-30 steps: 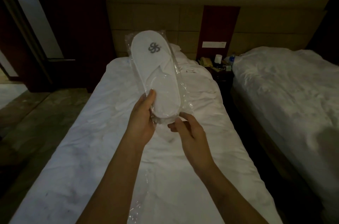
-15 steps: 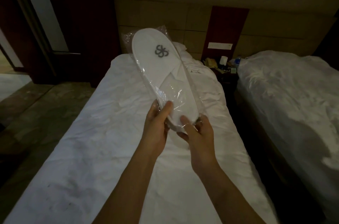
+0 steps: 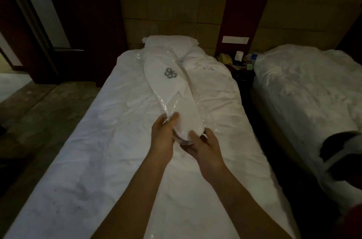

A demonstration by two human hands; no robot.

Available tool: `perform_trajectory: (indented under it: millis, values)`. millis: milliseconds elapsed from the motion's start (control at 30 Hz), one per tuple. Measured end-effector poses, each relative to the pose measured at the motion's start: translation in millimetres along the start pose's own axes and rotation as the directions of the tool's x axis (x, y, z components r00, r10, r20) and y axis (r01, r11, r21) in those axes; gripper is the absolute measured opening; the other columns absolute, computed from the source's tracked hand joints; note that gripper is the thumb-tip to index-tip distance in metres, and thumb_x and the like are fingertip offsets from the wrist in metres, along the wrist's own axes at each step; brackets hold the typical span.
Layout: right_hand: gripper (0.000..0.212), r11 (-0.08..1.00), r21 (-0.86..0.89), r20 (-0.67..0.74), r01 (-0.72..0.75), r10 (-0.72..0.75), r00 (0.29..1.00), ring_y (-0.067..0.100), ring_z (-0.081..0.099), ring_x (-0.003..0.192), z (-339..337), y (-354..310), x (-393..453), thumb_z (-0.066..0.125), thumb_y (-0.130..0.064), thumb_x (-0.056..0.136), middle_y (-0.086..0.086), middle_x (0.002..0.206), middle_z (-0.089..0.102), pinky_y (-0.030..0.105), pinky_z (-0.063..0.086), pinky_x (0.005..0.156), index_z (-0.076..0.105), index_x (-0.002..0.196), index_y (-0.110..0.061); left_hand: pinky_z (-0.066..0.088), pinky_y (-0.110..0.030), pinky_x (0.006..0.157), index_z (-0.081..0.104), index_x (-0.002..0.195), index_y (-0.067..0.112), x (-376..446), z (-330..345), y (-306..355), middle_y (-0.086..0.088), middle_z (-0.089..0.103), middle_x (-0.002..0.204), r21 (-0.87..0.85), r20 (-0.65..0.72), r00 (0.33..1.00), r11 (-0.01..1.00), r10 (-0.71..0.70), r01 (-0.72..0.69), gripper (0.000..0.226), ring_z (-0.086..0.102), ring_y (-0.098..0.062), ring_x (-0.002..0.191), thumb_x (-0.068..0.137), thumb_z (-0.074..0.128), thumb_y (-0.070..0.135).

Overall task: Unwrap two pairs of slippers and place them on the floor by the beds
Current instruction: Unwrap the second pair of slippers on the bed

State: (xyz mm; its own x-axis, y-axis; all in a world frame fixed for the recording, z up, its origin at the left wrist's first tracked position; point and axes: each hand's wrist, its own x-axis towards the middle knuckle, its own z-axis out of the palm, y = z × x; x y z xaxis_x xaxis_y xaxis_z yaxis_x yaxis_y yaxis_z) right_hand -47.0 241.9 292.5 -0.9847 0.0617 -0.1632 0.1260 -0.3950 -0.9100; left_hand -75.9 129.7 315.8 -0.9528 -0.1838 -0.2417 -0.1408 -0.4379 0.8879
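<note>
White slippers [image 3: 172,90] with a grey looped logo sit inside a clear plastic wrapper, held above the left bed [image 3: 121,141]. The toe end points away from me and the heel end is in my hands. My left hand [image 3: 163,137] grips the heel's left edge, thumb on top of the plastic. My right hand [image 3: 201,144] holds the heel from below and the right, thumb pressed on the wrapper. I cannot tell how many slippers the wrapper holds. A loose piece of clear plastic [image 3: 154,225] lies on the bed between my forearms.
A second white bed [image 3: 305,90] stands to the right across a dark narrow gap. A nightstand [image 3: 238,68] with a phone, a cup and a bottle sits between the headboards. A dark object [image 3: 338,146] lies on the right bed's near edge. Carpeted floor [image 3: 35,121] runs along the left.
The wrapped slippers have tipped down from a raised, near-upright hold to lie lower and flatter over the bed. Both hands have closed in around the heel end.
</note>
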Motion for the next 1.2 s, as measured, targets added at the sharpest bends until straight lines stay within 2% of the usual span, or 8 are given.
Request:
perform_trajectory:
  millis: [167, 333, 500, 667, 833, 967, 1100, 1200]
  values:
    - [0.015, 0.993, -0.041, 0.025, -0.115, 0.116, 0.993, 0.024, 0.070, 0.095, -12.3, 8.4, -3.3, 0.060, -0.008, 0.092, 0.012, 0.107, 0.067, 0.033, 0.059, 0.076, 0.055, 0.107, -0.009, 0.055, -0.034, 0.078, 0.064, 0.107, 0.004, 23.9, -11.8, -8.7, -0.009, 0.070, 0.103, -0.067, -0.089, 0.996, 0.997, -0.029, 0.023, 0.024, 0.065, -0.026, 0.099, 0.089, 0.065, 0.019]
    - [0.023, 0.975, -0.117, -0.006, -0.189, 0.190, 0.982, 0.032, 0.065, 0.107, -35.6, 27.9, -7.3, 0.062, -0.010, 0.091, 0.015, 0.119, 0.062, 0.033, 0.059, 0.075, 0.054, 0.112, -0.007, 0.056, -0.041, 0.087, 0.059, 0.123, 0.003, 40.6, -31.9, -28.4, -0.014, 0.069, 0.115, -0.149, -0.085, 0.987, 0.981, -0.138, 0.124, 0.039, 0.067, -0.029, 0.104, 0.088, 0.068, 0.019]
    - [0.030, 0.958, -0.121, 0.028, -0.262, 0.267, 0.963, 0.031, 0.067, 0.092, -57.9, 46.4, -19.3, 0.063, -0.008, 0.090, 0.018, 0.108, 0.064, 0.037, 0.058, 0.076, 0.052, 0.117, 0.001, 0.053, -0.046, 0.095, 0.058, 0.125, 0.007, 55.0, -56.5, -46.8, -0.014, 0.066, 0.122, -0.249, -0.082, 0.967, 0.945, -0.240, 0.213, 0.041, 0.066, -0.028, 0.105, 0.088, 0.068, 0.020]
    - [0.030, 0.943, -0.132, 0.012, -0.306, 0.310, 0.951, 0.032, 0.065, 0.093, -71.3, 58.7, -23.8, 0.062, -0.006, 0.090, 0.017, 0.108, 0.061, 0.039, 0.059, 0.077, 0.051, 0.118, 0.001, 0.057, -0.041, 0.085, 0.057, 0.127, 0.008, 61.3, -69.8, -54.9, -0.012, 0.067, 0.122, -0.230, -0.117, 0.957, 0.945, -0.266, 0.234, 0.049, 0.066, -0.028, 0.108, 0.084, 0.072, 0.024]
    - [0.018, 0.923, -0.151, 0.004, -0.355, 0.360, 0.933, 0.033, 0.065, 0.095, -86.9, 73.6, -27.3, 0.061, -0.006, 0.091, 0.017, 0.110, 0.061, 0.040, 0.057, 0.080, 0.054, 0.107, -0.008, 0.054, -0.045, 0.091, 0.052, 0.131, 0.009, 66.6, -84.7, -55.8, -0.012, 0.065, 0.118, -0.171, -0.180, 0.952, 0.961, -0.249, 0.219, 0.055, 0.065, -0.027, 0.103, 0.083, 0.073, 0.027]
    - [0.017, 0.903, -0.126, 0.016, -0.410, 0.415, 0.910, 0.032, 0.066, 0.093, -100.6, 85.5, -35.3, 0.060, -0.004, 0.091, 0.014, 0.108, 0.062, 0.041, 0.058, 0.084, 0.055, 0.106, -0.009, 0.058, -0.042, 0.071, 0.052, 0.132, 0.012, 74.8, -105.8, -53.7, -0.012, 0.065, 0.121, -0.165, -0.209, 0.940, 0.957, -0.270, 0.238, 0.061, 0.065, -0.029, 0.105, 0.079, 0.075, 0.030]
    - [0.018, 0.880, -0.134, 0.032, -0.456, 0.464, 0.886, 0.033, 0.066, 0.098, -112.4, 98.5, -43.1, 0.060, -0.004, 0.091, 0.015, 0.115, 0.063, 0.043, 0.056, 0.089, 0.056, 0.108, -0.009, 0.057, -0.038, 0.063, 0.057, 0.126, 0.008, 75.6, -123.1, -57.2, -0.013, 0.066, 0.121, -0.155, -0.244, 0.940, 0.967, -0.236, 0.203, 0.051, 0.065, -0.029, 0.100, 0.081, 0.073, 0.025]
    - [0.025, 0.850, -0.166, 0.010, -0.500, 0.509, 0.861, 0.035, 0.065, 0.102, -120.2, 106.7, -46.1, 0.060, -0.004, 0.091, 0.018, 0.122, 0.061, 0.043, 0.055, 0.091, 0.055, 0.115, -0.008, 0.058, -0.037, 0.069, 0.063, 0.100, 0.008, 73.7, -135.1, -59.6, -0.007, 0.068, 0.098, -0.152, -0.293, 0.931, 0.972, -0.217, 0.179, 0.015, 0.065, -0.022, 0.088, 0.086, 0.066, 0.014]
